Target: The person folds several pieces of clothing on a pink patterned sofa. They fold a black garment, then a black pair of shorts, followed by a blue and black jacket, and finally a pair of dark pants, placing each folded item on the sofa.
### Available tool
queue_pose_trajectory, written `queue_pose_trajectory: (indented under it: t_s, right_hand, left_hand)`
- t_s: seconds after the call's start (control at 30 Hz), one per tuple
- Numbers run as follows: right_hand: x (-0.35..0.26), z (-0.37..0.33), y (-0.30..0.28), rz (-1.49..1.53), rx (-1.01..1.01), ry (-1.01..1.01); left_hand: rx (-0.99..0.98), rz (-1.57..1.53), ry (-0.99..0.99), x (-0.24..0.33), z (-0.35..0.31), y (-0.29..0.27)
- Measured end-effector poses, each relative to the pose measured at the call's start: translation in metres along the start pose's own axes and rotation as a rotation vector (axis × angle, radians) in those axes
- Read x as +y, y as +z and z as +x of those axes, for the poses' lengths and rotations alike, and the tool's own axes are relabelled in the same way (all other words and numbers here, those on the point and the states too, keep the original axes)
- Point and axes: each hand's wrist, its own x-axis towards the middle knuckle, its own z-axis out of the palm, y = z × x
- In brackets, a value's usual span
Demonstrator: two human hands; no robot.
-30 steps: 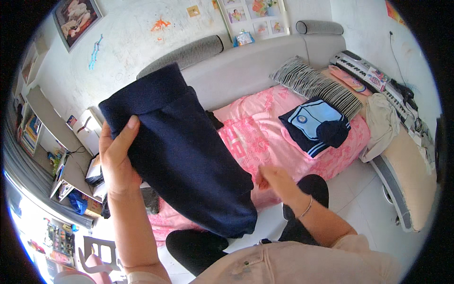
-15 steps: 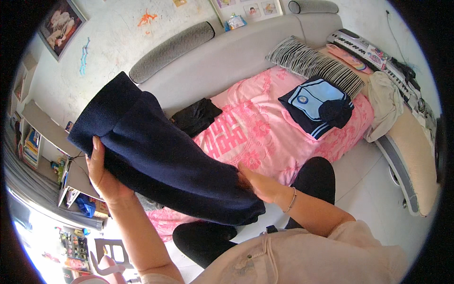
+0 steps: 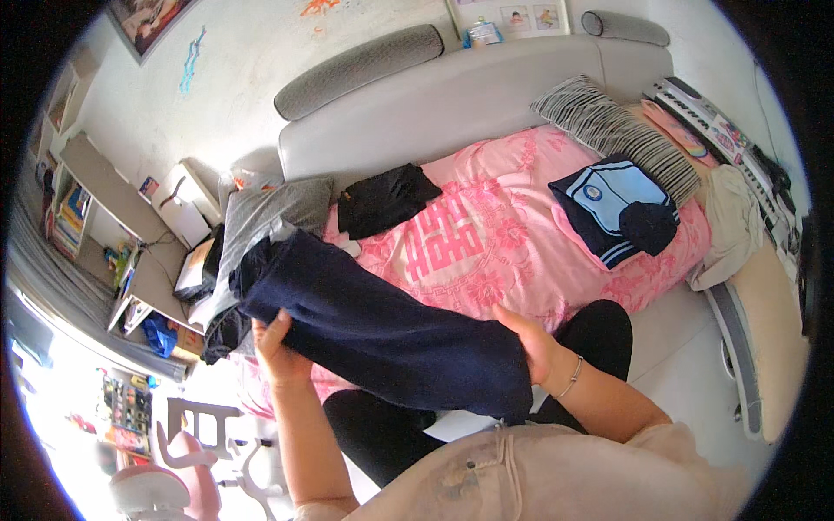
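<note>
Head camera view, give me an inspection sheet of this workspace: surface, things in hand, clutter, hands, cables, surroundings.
Surface: pink patterned bedspread over a bed with a grey padded headboard.
Things in hand: dark navy garment, folded long, held across both hands above the bed's near edge.
Clutter: small black garment, navy and light blue top, striped pillow, grey garments piled at the left end, cream cloth at the right.
Hands: left hand grips the navy garment's left end; right hand, bracelet at the wrist, holds its right end.
Cables: nothing seen clearly.
Surroundings: shelves and desk at left, pink chair lower left, pictures on the wall.
</note>
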Motion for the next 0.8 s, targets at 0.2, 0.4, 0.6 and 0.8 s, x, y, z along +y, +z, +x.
queue_pose_trajectory:
  t_s: [0.2, 0.4, 0.6, 0.8]
  right_hand:
    - [0.002, -0.005, -0.014, -0.217, 0.161, -0.226]
    - [0.009, -0.010, 0.016, -0.338, 0.141, -0.228]
    - [0.004, -0.005, 0.016, -0.491, 0.164, -0.239]
    - [0.000, 0.003, 0.027, -0.553, 0.281, -0.258]
  left_hand:
    - [0.067, -0.175, -0.117, -0.063, -0.042, -0.054]
    - [0.164, -0.170, -0.387, -0.103, -0.105, -0.058]
    - [0.087, -0.223, -0.788, -0.131, -0.144, -0.076]
    - [-0.178, 0.001, -0.914, -0.144, -0.156, -0.082]
